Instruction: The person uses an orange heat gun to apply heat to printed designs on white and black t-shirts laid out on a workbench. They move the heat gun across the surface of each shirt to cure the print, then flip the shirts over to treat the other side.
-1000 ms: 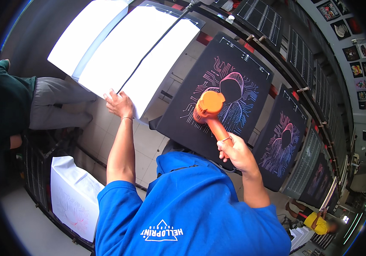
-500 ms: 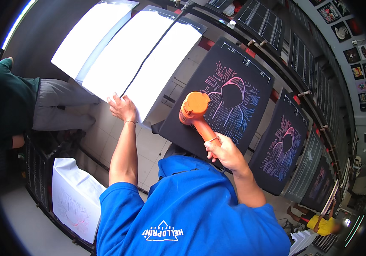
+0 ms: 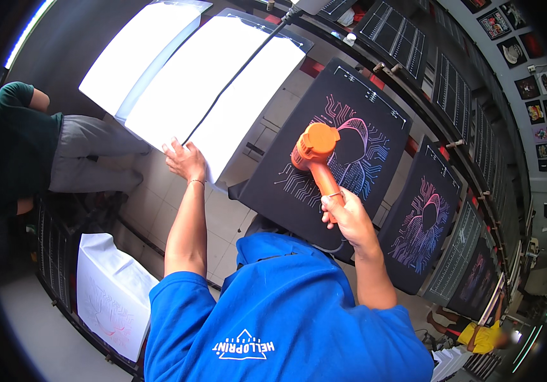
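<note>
white panel: glare, washed out | strip light: upper left | edges: bowed, corners black

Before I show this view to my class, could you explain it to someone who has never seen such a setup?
There is no machine arm here: these are a person's own bare hands. A fisheye camera worn on the head looks down, so straight edges bend near the rim and the blue shirt fills the bottom. The right hand grips an orange handheld tool over a black panel printed with a hooded figure. The left hand is at the near edge of a white sheet; a dark cord runs across to its fingers, though whether they hold it is unclear.
</note>
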Available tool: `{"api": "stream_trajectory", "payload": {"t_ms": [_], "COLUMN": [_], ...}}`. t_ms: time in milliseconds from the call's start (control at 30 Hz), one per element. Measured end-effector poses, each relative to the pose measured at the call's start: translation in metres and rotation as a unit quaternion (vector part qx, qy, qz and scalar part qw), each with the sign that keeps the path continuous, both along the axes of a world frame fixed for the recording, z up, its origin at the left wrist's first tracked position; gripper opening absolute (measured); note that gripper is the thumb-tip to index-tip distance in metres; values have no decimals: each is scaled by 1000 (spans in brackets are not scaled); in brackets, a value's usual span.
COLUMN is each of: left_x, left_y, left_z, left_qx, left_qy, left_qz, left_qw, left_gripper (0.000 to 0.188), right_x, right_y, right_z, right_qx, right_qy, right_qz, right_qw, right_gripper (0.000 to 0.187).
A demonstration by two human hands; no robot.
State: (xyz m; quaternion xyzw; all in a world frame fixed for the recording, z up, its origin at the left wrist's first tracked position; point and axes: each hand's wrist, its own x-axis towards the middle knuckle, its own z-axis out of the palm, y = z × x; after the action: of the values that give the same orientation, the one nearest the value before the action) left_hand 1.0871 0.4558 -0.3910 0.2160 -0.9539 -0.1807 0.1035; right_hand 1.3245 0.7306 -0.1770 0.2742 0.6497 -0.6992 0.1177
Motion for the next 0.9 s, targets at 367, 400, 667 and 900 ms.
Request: {"api": "stream_trajectory", "payload": {"t_ms": [367, 400, 667, 900], "left_x": [0, 0, 0, -1], "left_y": [0, 0, -4, -8], "left_z": [1, 1, 0, -9], "left_qx": [16, 20, 34, 44], "left_qy": [0, -3, 0, 20], "left_qz": [-2, -2, -7, -30], "left_qw": [1000, 1000, 999, 998], "left_gripper": [50, 50, 49, 46], "right_x": [-10, -11, -22, -44], "right_y": [2, 4, 15, 15], "right_z": [-2, 0, 9, 5], "right_qx": [-15, -8, 14, -21], "right_qy": [-1, 3, 0, -2], "right_qz": [21, 5, -30, -12], "right_qw": [1000, 1000, 999, 1000], "right_gripper": [34, 32, 29, 31]}}
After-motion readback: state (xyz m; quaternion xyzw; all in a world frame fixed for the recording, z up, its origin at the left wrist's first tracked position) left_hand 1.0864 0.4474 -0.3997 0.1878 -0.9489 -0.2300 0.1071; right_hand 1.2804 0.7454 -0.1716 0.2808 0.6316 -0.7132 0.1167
